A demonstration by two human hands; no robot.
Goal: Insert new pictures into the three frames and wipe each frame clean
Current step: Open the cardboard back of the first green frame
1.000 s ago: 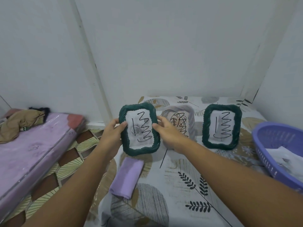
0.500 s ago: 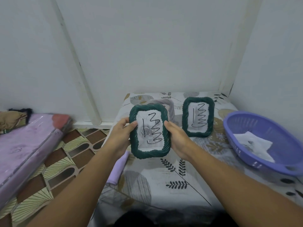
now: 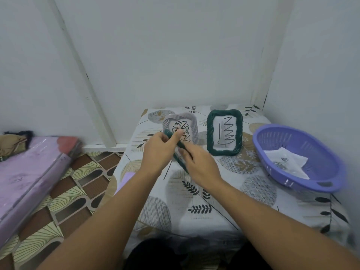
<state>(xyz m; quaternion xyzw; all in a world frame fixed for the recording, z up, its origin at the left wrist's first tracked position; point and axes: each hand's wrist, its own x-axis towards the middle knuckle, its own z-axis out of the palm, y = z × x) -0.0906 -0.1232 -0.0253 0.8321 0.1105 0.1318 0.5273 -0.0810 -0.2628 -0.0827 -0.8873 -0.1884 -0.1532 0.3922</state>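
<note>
Both hands hold a dark green picture frame [image 3: 180, 148] turned edge-on above the table, so its picture is hidden. My left hand [image 3: 158, 151] grips its upper left side, and my right hand [image 3: 198, 162] grips its lower right side. Behind them a pale grey frame [image 3: 191, 123] with a black scribble stands upright. To its right stands a second green frame [image 3: 225, 132] holding a zigzag drawing. A folded lilac cloth [image 3: 126, 179] lies on the table's left edge, mostly hidden by my left forearm.
A purple plastic basket [image 3: 298, 158] with white papers [image 3: 286, 161] sits at the table's right. The leaf-print tablecloth [image 3: 224, 193] covers the table. A wall corner closes the back and right. A pink mattress [image 3: 29, 170] lies left over the patterned floor [image 3: 74, 191].
The green frame faced me before; it is turned edge-on now, with my hands closer together. The grey frame behind it has come back into sight.
</note>
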